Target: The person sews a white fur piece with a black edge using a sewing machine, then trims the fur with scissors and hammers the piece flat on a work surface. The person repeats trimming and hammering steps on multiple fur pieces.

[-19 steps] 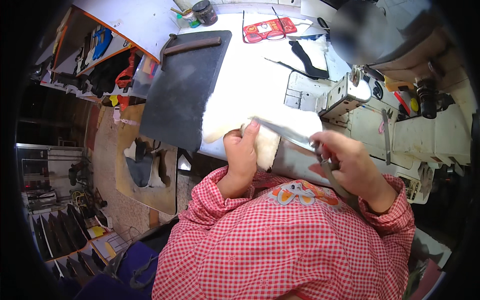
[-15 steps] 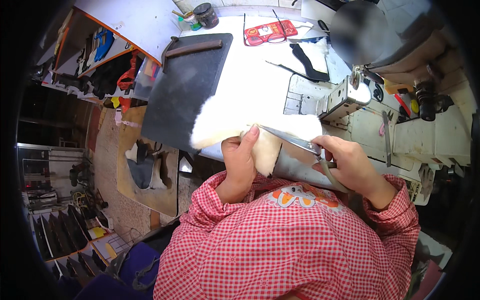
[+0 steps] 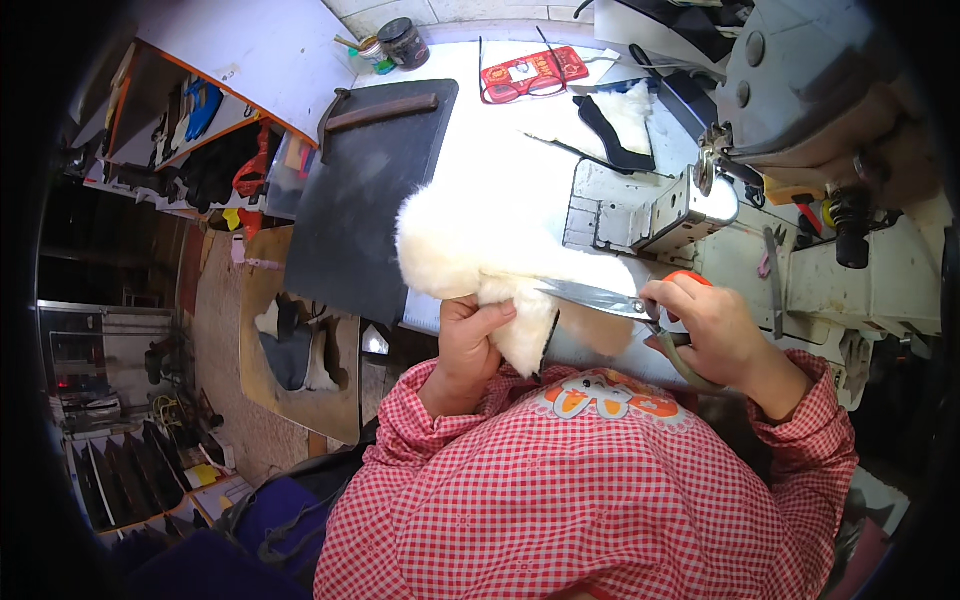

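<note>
A fluffy white fleece piece [image 3: 445, 245] spans the space between my hands, just in front of my chest. My left hand [image 3: 474, 340] pinches its lower edge, thumb on top, fingers partly hidden beneath. A flap with a dark edge hangs down beside that hand. My right hand [image 3: 715, 325] is closed round the handles of a pair of scissors [image 3: 595, 298], one of them with an orange-red part. The blades point left and lie against the fleece, their tips near my left thumb; the fleece partly hides them.
A dark cutting mat [image 3: 370, 200] bears a hammer [image 3: 382, 112] on the left. Glasses [image 3: 525, 90] lie over a red packet at the back, near black-and-white fleece pieces [image 3: 615, 130]. A sewing machine [image 3: 800, 110] stands right. Below left is a brown board [image 3: 250, 350].
The scissors have opened wider and their orange-red handle now shows. My left hand has shifted slightly down, and the fleece has turned, its left end bulging more. The view has moved a little.
</note>
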### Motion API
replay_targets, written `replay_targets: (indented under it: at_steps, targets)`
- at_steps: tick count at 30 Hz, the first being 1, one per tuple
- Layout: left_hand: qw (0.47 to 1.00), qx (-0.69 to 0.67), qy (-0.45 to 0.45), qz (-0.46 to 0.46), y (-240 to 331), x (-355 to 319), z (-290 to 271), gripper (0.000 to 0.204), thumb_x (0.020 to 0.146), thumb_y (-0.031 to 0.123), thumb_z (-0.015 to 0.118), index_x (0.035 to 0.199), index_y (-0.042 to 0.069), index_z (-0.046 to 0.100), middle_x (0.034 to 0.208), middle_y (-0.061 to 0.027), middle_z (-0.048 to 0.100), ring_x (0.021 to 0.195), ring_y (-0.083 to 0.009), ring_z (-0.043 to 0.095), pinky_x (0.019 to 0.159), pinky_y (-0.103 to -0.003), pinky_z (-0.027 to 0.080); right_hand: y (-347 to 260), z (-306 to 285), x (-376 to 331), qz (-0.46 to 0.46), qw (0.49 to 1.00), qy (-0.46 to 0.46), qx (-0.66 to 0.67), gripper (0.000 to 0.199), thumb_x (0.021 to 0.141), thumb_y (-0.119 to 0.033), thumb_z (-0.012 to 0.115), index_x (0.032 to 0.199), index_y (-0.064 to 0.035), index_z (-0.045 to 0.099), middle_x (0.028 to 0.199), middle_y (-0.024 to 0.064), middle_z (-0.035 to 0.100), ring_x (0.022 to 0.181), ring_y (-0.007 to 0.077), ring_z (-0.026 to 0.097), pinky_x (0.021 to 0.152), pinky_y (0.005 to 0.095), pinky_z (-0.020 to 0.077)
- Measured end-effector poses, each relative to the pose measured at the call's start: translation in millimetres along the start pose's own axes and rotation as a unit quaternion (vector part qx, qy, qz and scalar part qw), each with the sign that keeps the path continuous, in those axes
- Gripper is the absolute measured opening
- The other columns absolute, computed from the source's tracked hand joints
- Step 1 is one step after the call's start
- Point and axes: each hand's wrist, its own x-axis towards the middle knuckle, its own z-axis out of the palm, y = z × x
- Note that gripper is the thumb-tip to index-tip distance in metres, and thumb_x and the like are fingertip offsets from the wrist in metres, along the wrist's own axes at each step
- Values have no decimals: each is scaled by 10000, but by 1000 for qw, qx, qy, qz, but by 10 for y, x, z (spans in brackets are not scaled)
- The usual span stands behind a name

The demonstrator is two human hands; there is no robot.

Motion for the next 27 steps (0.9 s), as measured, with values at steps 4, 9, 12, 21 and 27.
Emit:
replay_targets:
  at_steps: [4,9,12,21,27]
  targets:
    - [1000,14,6,24,-16,10,-11,430,782,-31,584,1212,-51,579,1162,-152,651,1058,-257,633,969,-383,474,25,-50,-33,-6,1000,-3,-6,435,701,-150,748,1098,-108,575,955,78,619,831,286,635,654,373,515]
    - [999,-3,-16,41,-19,-15,-73,455,793,-59,598,1246,-54,550,1182,-153,641,1086,-256,619,975,-381,464,-16,-121,-53,-6,1000,-11,-16,449,667,-91,741,1084,-116,575,927,69,610,796,275,636,633,363,515]
    - [997,-15,-61,46,-16,-6,-130,504,816,-98,603,1307,-45,500,1230,-148,616,1144,-246,586,1000,-370,440,-71,-148,-73,-34,999,9,-36,484,636,-61,735,1089,-124,577,908,65,604,770,265,635,613,356,511]
    - [997,-4,-48,66,14,-76,-156,510,813,-108,629,1304,-43,506,1232,-150,612,1144,-244,583,1000,-363,438,-117,-161,-164,-43,998,36,-30,524,619,-69,746,1114,-108,580,889,71,602,754,260,627,605,347,504]
    - [993,-5,-67,95,55,-94,-165,501,804,-106,646,1286,-40,525,1222,-145,617,1131,-240,589,985,-358,450,-100,-160,-183,-33,998,41,-16,473,647,-100,755,1088,-81,587,891,91,612,763,271,631,616,355,509]
